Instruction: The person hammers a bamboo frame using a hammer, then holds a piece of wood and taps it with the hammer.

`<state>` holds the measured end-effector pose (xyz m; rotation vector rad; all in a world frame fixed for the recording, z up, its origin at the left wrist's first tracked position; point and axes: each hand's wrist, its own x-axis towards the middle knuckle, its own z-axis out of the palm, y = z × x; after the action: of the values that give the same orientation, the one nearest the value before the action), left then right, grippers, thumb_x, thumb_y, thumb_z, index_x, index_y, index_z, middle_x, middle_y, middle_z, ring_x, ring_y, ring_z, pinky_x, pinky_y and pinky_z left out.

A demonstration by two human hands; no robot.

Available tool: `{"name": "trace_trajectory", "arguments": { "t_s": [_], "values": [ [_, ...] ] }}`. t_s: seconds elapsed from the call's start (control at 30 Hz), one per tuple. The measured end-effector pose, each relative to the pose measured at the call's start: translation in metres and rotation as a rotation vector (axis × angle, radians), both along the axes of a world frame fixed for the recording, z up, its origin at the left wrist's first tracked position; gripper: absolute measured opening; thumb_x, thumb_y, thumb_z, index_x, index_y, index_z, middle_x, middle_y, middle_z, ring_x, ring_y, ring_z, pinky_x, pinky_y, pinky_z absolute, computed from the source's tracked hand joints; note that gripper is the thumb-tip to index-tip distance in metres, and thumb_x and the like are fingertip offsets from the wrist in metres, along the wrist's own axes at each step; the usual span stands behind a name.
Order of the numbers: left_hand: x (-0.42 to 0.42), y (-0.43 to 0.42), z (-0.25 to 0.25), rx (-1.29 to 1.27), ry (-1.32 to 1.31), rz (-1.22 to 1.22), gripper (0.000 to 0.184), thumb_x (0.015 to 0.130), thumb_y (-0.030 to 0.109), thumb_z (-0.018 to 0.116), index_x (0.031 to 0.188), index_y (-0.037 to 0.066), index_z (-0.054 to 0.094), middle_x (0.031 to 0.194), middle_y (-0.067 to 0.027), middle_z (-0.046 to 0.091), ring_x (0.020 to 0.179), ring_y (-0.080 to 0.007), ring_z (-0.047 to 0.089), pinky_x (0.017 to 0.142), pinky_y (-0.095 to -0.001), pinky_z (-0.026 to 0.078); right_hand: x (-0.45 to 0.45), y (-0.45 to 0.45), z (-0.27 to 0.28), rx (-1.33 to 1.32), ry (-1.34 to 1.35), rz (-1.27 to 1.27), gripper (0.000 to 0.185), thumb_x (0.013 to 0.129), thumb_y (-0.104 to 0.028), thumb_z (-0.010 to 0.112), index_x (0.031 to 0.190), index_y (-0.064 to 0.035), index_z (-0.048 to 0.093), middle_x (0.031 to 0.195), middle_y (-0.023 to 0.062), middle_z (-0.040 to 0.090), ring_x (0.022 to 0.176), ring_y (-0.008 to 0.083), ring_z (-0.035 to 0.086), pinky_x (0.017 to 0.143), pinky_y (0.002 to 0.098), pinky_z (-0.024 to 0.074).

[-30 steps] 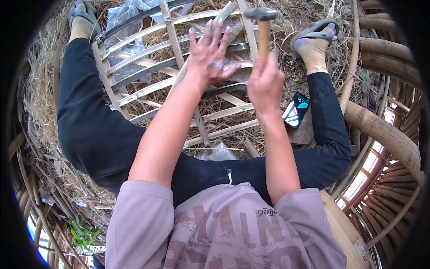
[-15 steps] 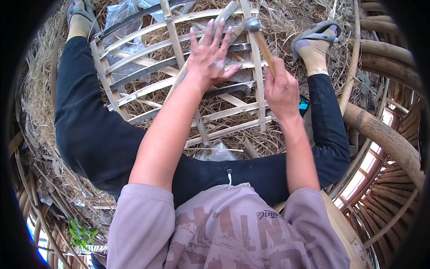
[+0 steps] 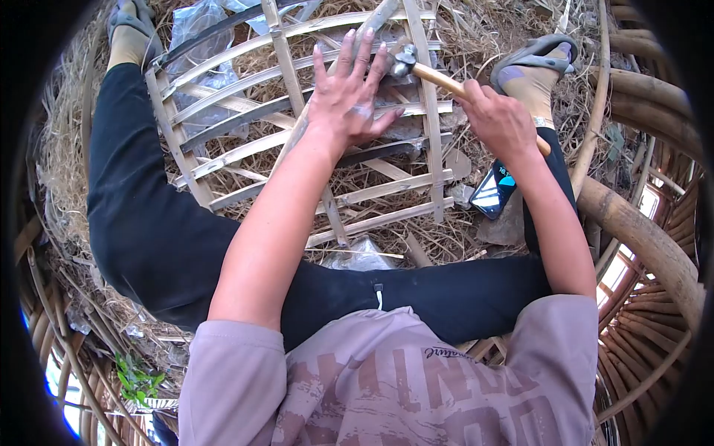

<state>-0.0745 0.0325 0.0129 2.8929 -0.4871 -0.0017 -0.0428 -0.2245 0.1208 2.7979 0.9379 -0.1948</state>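
Observation:
A lattice of split bamboo strips [image 3: 288, 70] lies on the straw-covered ground between my outstretched legs. My left hand [image 3: 343, 111] presses down on it with fingers spread, over a diagonal strip [image 3: 381, 16] that runs beneath the palm. In my right hand [image 3: 502, 123] is a hammer [image 3: 440, 77], its wooden handle gripped with the fingers wrapped round. The metal hammer head is just right of my left fingertips, close above the lattice. Whether it touches a strip I cannot tell.
A phone [image 3: 492, 190] with a lit screen lies by my right leg. Clear plastic sheeting [image 3: 197, 41] shows under the lattice's upper left, and another plastic piece [image 3: 360, 256] lies near my lap. Thick bamboo poles [image 3: 632, 223] curve along the right side.
My right hand has moved right and the hammer has swung flatter, its head coming lower and left toward my left fingers. More of the phone shows. My left hand stays in place.

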Motion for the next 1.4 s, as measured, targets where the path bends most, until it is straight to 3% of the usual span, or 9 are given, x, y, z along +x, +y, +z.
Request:
{"name": "trace_trajectory", "arguments": {
  "t_s": [0.27,0.47,0.63,0.77,0.97,1.07,1.2,1.3,1.4],
  "values": [
    [0.003,-0.002,0.017,0.193,0.08,-0.019,0.102,0.089,0.076,0.05,0.165,0.014,0.024,0.172,-0.017,0.015,0.158,-0.0371,0.015,0.12,-0.0715,0.015,-0.004,-0.007,0.005,0.149,-0.006,0.261,0.021,0.095,-0.027,0.07,0.097,-0.0116,0.056,0.072,0.0034,0.057,0.06,0.0209,0.066,0.051,0.0362,0.0506],
    [0.0,0.0,-0.005,-0.117,-0.008,0.008,0.101,0.09,0.075,0.046,0.166,0.016,0.019,0.174,-0.0144,0.009,0.16,-0.0348,0.007,0.121,-0.0722,0.006,0.02,-0.009,-0.008,0.051,-0.04,0.176,0.016,0.097,-0.026,0.067,0.098,-0.0139,0.057,0.072,0.0032,0.065,0.059,0.0204,0.07,0.049,0.0352,0.0544],
    [0.004,-0.004,0.015,0.141,0.13,0.005,0.1,0.091,0.077,0.044,0.167,0.017,0.018,0.174,-0.0138,0.009,0.16,-0.0348,0.007,0.121,-0.0725,0.006,0.014,-0.005,0.009,0.141,0.0,0.349,0.016,0.096,-0.022,0.07,0.098,-0.0114,0.058,0.073,0.005,0.053,0.063,0.0228,0.064,0.054,0.0382,0.0494],
    [0.001,0.0,-0.005,-0.122,-0.017,0.001,0.099,0.092,0.077,0.044,0.166,0.016,0.019,0.174,-0.0136,0.009,0.16,-0.0348,0.007,0.121,-0.0727,0.007,0.02,-0.011,-0.001,0.178,-0.001,0.198,0.016,0.099,-0.025,0.065,0.1,-0.0113,0.059,0.071,0.0056,0.062,0.061,0.022,0.069,0.052,0.0354,0.0528],
    [0.0,-0.001,0.0,-0.068,-0.048,0.008,0.102,0.087,0.075,0.055,0.164,0.014,0.026,0.172,-0.0166,0.016,0.158,-0.0376,0.018,0.118,-0.0722,0.019,-0.018,0.034,0.03,0.737,0.294,-0.454,0.018,0.106,-0.019,0.055,0.108,-0.001,0.056,0.07,0.0196,0.065,0.06,0.0383,0.067,0.052,0.0447,0.0459],
    [0.0,-0.001,-0.002,-0.076,-0.072,0.008,0.102,0.087,0.074,0.056,0.164,0.014,0.026,0.171,-0.0166,0.017,0.157,-0.0378,0.019,0.118,-0.0723,0.02,-0.034,0.052,0.023,0.734,0.29,-0.665,0.017,0.106,-0.017,0.054,0.109,-0.001,0.054,0.067,0.022,0.063,0.058,0.0388,0.067,0.052,0.0478,0.0465],
    [0.0,0.0,0.0,-0.108,-0.053,0.012,0.101,0.087,0.074,0.056,0.163,0.014,0.029,0.171,-0.0153,0.019,0.157,-0.0367,0.02,0.117,-0.0727,0.02,-0.053,0.07,-0.011,0.741,0.19,-0.6,0.014,0.107,-0.015,0.049,0.108,-0.0012,0.05,0.068,0.0271,0.063,0.068,0.0471,0.068,0.055,0.0543,0.0458],
    [0.0,0.0,-0.002,-0.122,-0.054,0.018,0.102,0.086,0.075,0.056,0.163,0.014,0.028,0.171,-0.0147,0.019,0.157,-0.0365,0.02,0.118,-0.0727,0.019,-0.06,0.075,-0.016,0.651,0.184,-0.63,0.019,0.109,-0.018,0.048,0.111,-0.0006,0.054,0.069,0.0223,0.063,0.064,0.0415,0.068,0.055,0.0465,0.046],
    [0.0,0.0,-0.002,-0.098,-0.034,0.015,0.102,0.087,0.075,0.054,0.164,0.014,0.027,0.172,-0.0145,0.018,0.157,-0.0364,0.018,0.119,-0.0724,0.017,-0.06,0.084,-0.002,0.756,0.164,-0.675,0.015,0.107,-0.015,0.05,0.11,-0.0006,0.05,0.07,0.0287,0.064,0.069,0.0516,0.065,0.054,0.0568,0.0449]
  ]
}}
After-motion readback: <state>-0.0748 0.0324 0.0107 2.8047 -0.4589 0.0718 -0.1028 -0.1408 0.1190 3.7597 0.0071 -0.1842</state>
